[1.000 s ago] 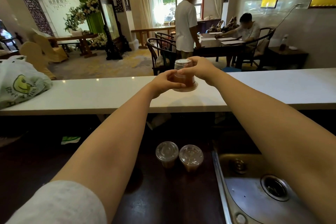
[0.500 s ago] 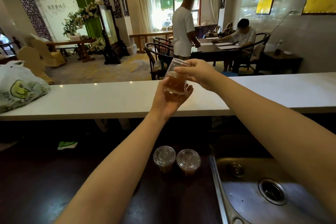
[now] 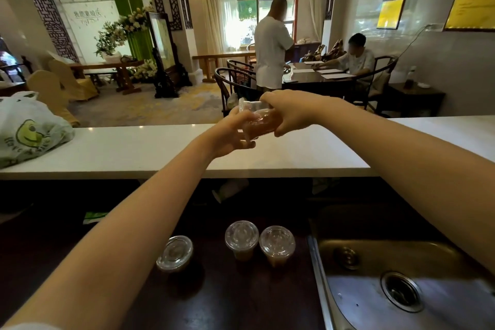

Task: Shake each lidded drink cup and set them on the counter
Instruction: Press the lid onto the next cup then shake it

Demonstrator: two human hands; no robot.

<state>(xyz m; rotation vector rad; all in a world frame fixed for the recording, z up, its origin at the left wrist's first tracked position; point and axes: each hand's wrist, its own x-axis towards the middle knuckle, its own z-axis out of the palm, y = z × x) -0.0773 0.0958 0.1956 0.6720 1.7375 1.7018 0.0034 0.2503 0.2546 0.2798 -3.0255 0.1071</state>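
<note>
The drink cup [image 3: 261, 122], clear plastic with a lid and brown liquid inside, is held in the air just above centre of the frame, tilted so that its lidded end leans toward the upper left. The left hand [image 3: 231, 134] grips it from below and from the left with fingers curled round its side, and the right hand [image 3: 290, 111] grips it from the right, fingers over the top and thumb beneath. Both arms reach forward over the white tabletop [image 3: 134, 147], which runs across the middle of the frame; the cup hangs above it without touching. Lower down, on the dark tabletop [image 3: 241, 297], stand three more lidded cups: the left cup [image 3: 175, 253] is partly hidden by the left forearm, while the middle cup [image 3: 242, 238] and the right cup [image 3: 277, 244] stand side by side, close together. A metal sink [image 3: 361, 303] fills the lower right. A white plastic bag [image 3: 29, 131] with a green print lies on the white tabletop at the left edge. Beyond, in the upper half of the frame, a standing person [image 3: 270, 53] and a seated person [image 3: 357, 57] are at a dark dining table [image 3: 316, 80].
</note>
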